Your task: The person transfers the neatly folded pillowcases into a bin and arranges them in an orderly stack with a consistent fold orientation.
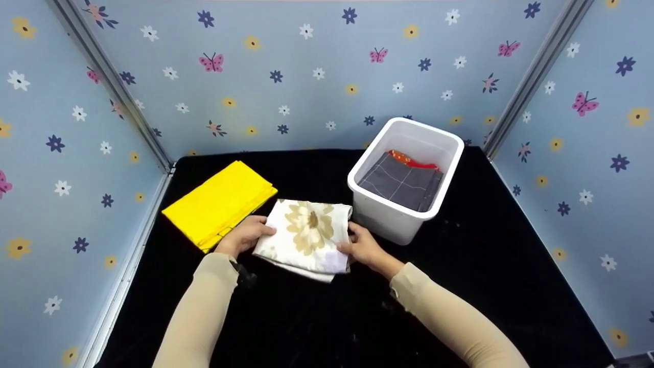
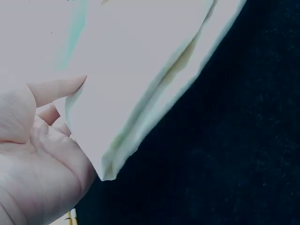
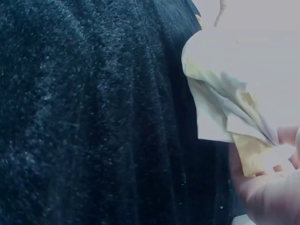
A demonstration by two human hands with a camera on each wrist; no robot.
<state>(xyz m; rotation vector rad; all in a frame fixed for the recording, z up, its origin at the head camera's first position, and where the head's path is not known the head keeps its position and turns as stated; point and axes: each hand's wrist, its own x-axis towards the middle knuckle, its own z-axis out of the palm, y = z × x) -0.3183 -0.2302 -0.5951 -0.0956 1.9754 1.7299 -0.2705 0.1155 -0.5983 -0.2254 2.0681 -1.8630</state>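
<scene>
A folded white cloth (image 1: pixel 299 253) with a large beige flower is held between both hands, over the black tabletop. My left hand (image 1: pixel 246 235) pinches its left edge, thumb on top and fingers beneath. At the opposite edge my right hand (image 1: pixel 365 249) grips the layers, its thumb on the upper face. In the left wrist view the cloth (image 2: pixel 126 84) shows stacked folds running to a corner beside the left hand (image 2: pixel 42 154). The right wrist view has the right hand (image 3: pixel 272 187) holding bunched layers of the cloth (image 3: pixel 215 110).
A folded yellow cloth (image 1: pixel 222 202) lies left of the hands. Back right stands a white bin (image 1: pixel 380 217) holding a folded grey checked cloth (image 1: pixel 401 181) and a red-orange patterned cloth (image 1: pixel 409 159). Flowered blue panels (image 1: pixel 306 76) enclose the black-covered table (image 1: pixel 306 327) at the back and sides.
</scene>
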